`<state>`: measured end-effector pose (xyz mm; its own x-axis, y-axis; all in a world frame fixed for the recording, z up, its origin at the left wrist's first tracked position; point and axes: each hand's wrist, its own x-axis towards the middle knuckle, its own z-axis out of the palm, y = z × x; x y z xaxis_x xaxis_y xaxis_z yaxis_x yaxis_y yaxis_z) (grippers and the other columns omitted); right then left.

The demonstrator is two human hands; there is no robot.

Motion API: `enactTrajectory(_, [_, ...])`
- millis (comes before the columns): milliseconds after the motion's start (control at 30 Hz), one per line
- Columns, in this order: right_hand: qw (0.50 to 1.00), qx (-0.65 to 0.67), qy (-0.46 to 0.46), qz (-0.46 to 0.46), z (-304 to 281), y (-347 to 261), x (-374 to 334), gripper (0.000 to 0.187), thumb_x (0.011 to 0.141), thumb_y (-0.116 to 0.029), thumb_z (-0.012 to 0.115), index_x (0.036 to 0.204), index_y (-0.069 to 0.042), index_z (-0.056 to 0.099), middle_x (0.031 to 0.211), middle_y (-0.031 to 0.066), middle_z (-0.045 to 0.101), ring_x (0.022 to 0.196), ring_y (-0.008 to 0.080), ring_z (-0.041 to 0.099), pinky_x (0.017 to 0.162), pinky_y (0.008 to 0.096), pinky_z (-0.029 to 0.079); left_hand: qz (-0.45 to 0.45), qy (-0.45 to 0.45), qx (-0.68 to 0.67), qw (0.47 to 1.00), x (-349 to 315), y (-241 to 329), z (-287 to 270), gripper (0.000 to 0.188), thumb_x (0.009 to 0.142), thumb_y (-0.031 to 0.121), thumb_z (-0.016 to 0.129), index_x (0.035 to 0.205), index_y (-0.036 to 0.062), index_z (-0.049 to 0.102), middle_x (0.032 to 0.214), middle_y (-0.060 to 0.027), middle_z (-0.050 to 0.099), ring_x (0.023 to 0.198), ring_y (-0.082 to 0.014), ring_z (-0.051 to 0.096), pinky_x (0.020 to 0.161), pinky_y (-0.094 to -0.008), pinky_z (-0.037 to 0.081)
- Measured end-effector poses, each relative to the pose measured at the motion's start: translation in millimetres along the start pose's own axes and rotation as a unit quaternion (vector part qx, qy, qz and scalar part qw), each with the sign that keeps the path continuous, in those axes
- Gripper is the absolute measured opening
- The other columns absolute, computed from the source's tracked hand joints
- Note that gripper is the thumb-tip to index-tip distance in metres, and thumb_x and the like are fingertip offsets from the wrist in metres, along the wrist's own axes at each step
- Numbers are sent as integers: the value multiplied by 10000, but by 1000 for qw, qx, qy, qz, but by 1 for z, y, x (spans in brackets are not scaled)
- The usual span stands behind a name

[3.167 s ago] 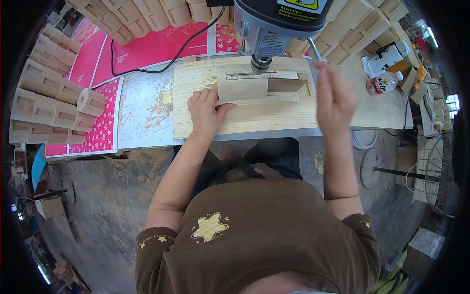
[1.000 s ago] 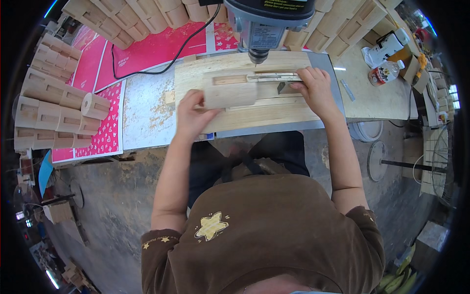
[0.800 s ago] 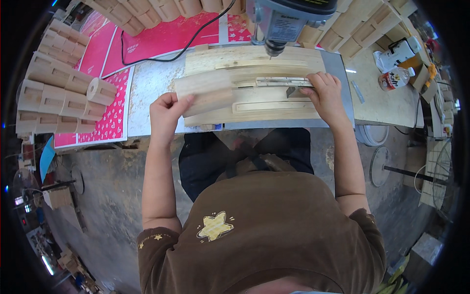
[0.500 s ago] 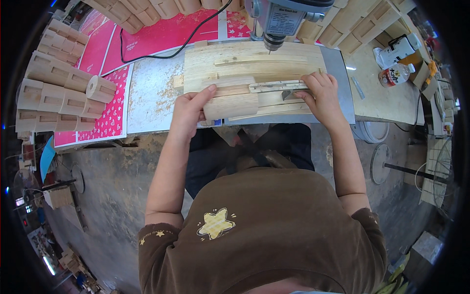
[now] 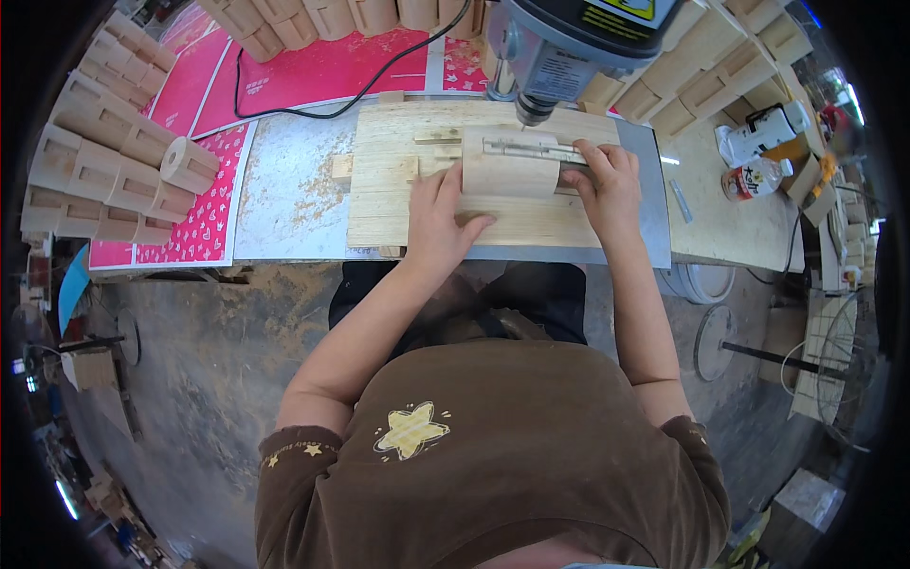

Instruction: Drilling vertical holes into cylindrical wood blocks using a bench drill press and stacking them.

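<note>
A pale wooden cylinder (image 5: 512, 178) lies on its side on a flat wooden board (image 5: 389, 213), just in front of the drill bit (image 5: 523, 124). Along its upper side lies a narrow slotted strip (image 5: 526, 149), whose right end my right hand (image 5: 609, 180) grips between thumb and fingers. My left hand (image 5: 439, 216) rests against the cylinder's left end, fingers stretched and thumb spread apart, not wrapped round it. Thin wooden strips (image 5: 438, 136) are fixed on the board behind and left of the cylinder. The drill press (image 5: 569, 57) stands over the board; its bit is above the wood.
Stacked wooden cylinders with rectangular recesses (image 5: 104, 152) stand at the left, more along the back and right. A black cord (image 5: 379, 71) crosses the pink sheet (image 5: 313, 71). Sawdust lies on the table. At right are a plastic bottle (image 5: 756, 178) and a small blade-like tool (image 5: 681, 201).
The cylinder has moved right and away from me, closer to the drill, and the strip now overlaps it. My left hand has loosened from its grip on the cylinder and spread.
</note>
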<state>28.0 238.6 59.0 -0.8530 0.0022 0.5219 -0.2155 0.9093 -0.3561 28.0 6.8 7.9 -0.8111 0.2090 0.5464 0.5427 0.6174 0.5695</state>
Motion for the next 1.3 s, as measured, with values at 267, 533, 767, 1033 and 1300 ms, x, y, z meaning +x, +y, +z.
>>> enactTrajectory(267, [995, 96, 10, -34, 8, -4, 19, 452, 690, -131, 770, 1111, -84, 615, 1036, 104, 595, 995, 276, 529, 847, 366, 443, 2, -12, 95, 995, 16, -37, -3, 659, 602, 328, 790, 1161, 46, 584, 872, -45, 561, 913, -238, 498, 886, -409, 299])
enactTrajectory(533, [934, 227, 269, -58, -112, -11, 171, 339, 914, -303, 569, 1111, -29, 606, 907, 62, 629, 818, 128, 588, 737, 275, 476, 2, -17, 57, 998, 19, -38, -2, 628, 597, 301, 780, 1161, 98, 594, 835, -14, 541, 887, -217, 490, 867, -403, 299])
enactTrajectory(767, [992, -9, 122, -1, -122, -40, 127, 334, 936, -315, 525, 931, -12, 666, 665, 25, 566, 637, 93, 510, 605, 250, 402, 7, -10, 69, 998, 18, -38, 1, 611, 608, 291, 778, 1155, 82, 603, 787, -25, 512, 814, -227, 485, 798, -366, 327])
enactTrajectory(1033, [968, 98, 217, -74, -12, -22, 7, 59, 847, -43, 595, 865, -21, 647, 737, 84, 577, 630, 210, 515, 604, 304, 402, 15, -7, 59, 998, 20, -37, -2, 606, 602, 282, 781, 1141, 65, 610, 762, -42, 517, 775, -246, 486, 747, -371, 364])
enactTrajectory(1300, [955, 100, 246, -130, -43, -23, 29, 38, 819, -45, 620, 852, -46, 639, 704, 85, 568, 601, 222, 511, 561, 315, 404, 7, -11, 82, 997, 17, -40, -2, 641, 569, 281, 790, 1148, 85, 599, 790, -19, 518, 823, -223, 488, 786, -384, 335])
